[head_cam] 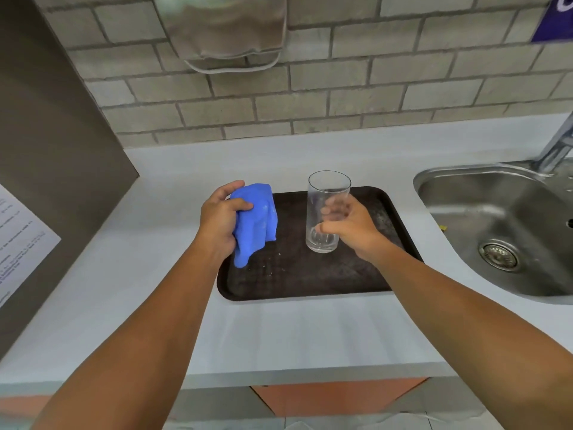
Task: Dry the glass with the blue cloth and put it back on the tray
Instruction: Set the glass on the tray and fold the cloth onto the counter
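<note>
A tall clear glass [326, 193] stands upright over the dark brown tray [297, 274] on the white counter. My right hand [353, 228] is wrapped around the glass's lower half, fingers showing through it. Whether the glass's base touches the tray I cannot tell. My left hand [218, 218] grips the bunched blue cloth [255, 221], which hangs above the tray's left edge, a short gap left of the glass.
A steel sink [502, 225] with a drain and a tap [555, 147] lies to the right. A grey panel with a printed sheet [18, 243] stands on the left. A brick-tile wall with a hanging grey cloth [229, 29] is behind.
</note>
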